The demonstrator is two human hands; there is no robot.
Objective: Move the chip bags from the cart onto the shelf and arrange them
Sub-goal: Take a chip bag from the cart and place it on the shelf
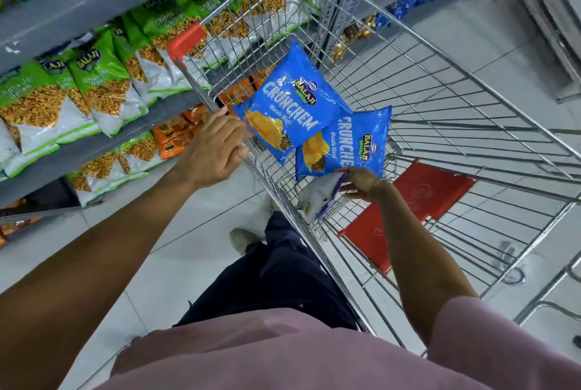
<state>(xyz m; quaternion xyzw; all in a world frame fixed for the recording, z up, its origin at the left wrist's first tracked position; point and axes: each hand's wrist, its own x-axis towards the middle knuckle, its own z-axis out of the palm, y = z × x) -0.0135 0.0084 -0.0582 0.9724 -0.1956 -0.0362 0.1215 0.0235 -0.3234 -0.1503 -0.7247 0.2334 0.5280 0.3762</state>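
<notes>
Left grip [217, 146] pinches upper chip bag [289, 100]; right grip [358, 183] clasps lower bag [342, 146].

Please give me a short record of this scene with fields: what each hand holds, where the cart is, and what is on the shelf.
left hand: holds upper blue chip bag by its lower corner
right hand: holds lower blue chip bag at its bottom edge
cart: wire, right of the shelf; bags held over it
shelf: grey, stocked with green snack bags
</notes>
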